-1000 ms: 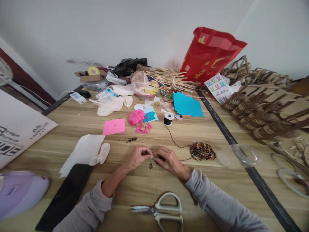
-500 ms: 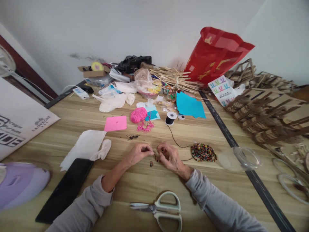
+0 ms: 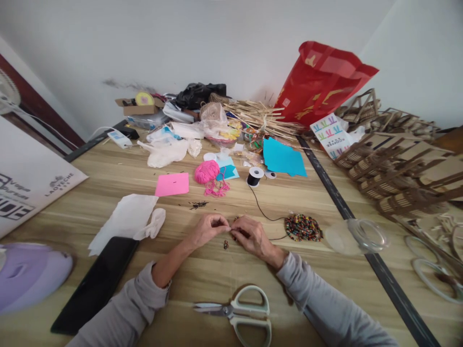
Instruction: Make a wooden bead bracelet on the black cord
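Pinching black cord between fingers, beads just below.

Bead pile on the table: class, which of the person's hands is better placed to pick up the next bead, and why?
Probably the right hand. The bead pile lies just beyond it on its own side, while the left hand sits on the far side, pinching the black cord, and would have to cross over.
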`<state>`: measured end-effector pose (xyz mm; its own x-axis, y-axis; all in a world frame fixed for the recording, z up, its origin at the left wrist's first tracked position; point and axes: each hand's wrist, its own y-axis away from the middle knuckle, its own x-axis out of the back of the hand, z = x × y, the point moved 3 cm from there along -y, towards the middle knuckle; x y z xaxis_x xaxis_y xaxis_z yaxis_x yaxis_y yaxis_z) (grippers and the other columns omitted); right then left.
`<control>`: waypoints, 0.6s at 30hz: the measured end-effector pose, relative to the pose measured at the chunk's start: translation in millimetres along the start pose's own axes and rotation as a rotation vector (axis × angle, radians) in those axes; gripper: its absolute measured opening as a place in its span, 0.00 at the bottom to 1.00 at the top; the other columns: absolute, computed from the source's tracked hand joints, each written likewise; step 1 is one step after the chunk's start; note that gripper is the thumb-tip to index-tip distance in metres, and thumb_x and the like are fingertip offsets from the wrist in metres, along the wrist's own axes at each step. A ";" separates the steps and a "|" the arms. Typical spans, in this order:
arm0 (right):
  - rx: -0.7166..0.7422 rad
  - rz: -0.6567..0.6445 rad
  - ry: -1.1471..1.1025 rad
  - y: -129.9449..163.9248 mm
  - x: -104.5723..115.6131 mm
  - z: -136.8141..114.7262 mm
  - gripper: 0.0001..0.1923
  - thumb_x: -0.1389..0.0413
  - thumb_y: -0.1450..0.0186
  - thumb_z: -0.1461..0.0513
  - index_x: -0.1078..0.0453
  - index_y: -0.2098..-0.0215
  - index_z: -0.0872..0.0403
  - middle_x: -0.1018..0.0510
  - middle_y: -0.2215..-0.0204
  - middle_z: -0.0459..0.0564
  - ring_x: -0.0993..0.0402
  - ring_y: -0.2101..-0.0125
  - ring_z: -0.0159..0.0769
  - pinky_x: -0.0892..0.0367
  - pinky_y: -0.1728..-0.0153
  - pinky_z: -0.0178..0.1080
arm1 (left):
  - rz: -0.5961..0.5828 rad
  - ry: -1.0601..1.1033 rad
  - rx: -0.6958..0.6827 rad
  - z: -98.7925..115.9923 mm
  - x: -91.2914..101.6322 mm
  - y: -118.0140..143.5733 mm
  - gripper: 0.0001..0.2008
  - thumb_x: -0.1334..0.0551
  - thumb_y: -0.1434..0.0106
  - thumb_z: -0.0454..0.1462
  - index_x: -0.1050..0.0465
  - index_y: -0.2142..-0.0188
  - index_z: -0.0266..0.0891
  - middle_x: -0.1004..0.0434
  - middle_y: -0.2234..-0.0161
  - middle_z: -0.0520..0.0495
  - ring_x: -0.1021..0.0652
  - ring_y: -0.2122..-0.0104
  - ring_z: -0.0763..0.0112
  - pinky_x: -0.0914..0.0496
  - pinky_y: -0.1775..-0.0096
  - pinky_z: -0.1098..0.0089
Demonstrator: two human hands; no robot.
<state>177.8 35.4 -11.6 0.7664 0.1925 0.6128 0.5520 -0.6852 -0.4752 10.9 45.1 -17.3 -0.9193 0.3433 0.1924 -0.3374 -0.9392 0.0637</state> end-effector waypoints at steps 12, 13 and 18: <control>-0.133 0.116 -0.148 1.7 5.4 5.2 0.07 0.47 0.34 0.59 0.30 0.65 0.54 0.24 0.71 0.50 0.28 0.70 0.33 0.33 0.69 0.34 | 0.001 -0.160 -0.106 5.5 -4.4 3.5 0.07 0.38 0.43 0.36 0.22 0.67 0.35 0.20 0.66 0.45 0.23 0.66 0.66 0.30 0.62 0.69; -0.119 0.124 -0.158 1.4 5.6 4.3 0.07 0.47 0.34 0.59 0.30 0.65 0.54 0.24 0.70 0.50 0.28 0.70 0.33 0.33 0.68 0.34 | -0.002 -0.184 -0.125 6.7 -5.4 3.9 0.07 0.38 0.43 0.36 0.22 0.67 0.35 0.20 0.67 0.45 0.24 0.66 0.66 0.30 0.62 0.69; -0.066 0.142 -0.161 -0.7 5.8 -1.7 0.08 0.47 0.33 0.58 0.30 0.66 0.54 0.25 0.71 0.49 0.29 0.71 0.33 0.33 0.68 0.34 | -0.022 -0.301 -0.201 11.7 -11.1 5.0 0.05 0.37 0.43 0.35 0.22 0.71 0.36 0.22 0.70 0.46 0.25 0.67 0.67 0.33 0.62 0.70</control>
<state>181.3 35.8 -6.6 0.8802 0.1969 0.4317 0.4163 -0.7570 -0.5036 21.7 36.5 -7.7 -0.8207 0.3180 0.4747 -0.4170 -0.9013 -0.1171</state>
